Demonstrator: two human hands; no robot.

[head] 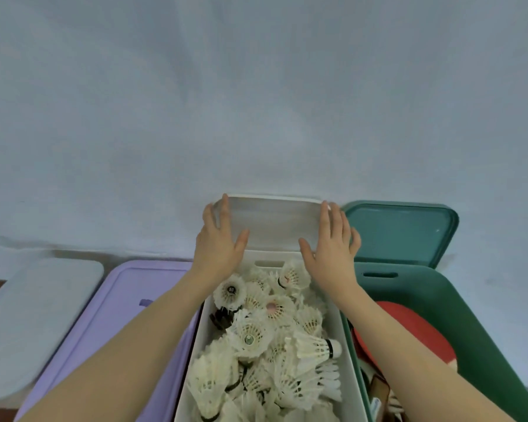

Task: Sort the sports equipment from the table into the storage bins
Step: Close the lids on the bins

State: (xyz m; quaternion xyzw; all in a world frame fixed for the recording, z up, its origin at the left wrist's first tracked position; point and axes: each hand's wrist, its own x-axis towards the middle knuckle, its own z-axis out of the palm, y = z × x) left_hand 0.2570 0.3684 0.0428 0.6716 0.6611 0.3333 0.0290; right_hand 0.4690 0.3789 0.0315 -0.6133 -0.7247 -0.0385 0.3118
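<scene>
- White plastic formed the middle bin (192,376), which stood open and was heaped with feather shuttlecocks (269,345), most of them white, a few with dark bands or dark cork ends.
- Its white lid (272,220) stood raised at the far end, leaning back toward the pale wall (256,86).
- The left hand (218,239) lay flat against the lid's left part, fingers straight and spread, fingertips reaching the top edge and thumb splayed to the right.
- The right hand (333,242) pressed on the lid's right part in the same way, fingers straight and close together, thumb stretched to the left; neither hand curled around anything.
- Just to the right stood a green bin (470,330), its green lid (400,233) also tipped up against the wall; a red paddle (409,333) lay inside, partly hidden by the right forearm.
- Just to the left sat a lilac bin with its lid (119,303) closed, and beyond that a pale grey closed lid (37,315), blurred at the frame's edge.
</scene>
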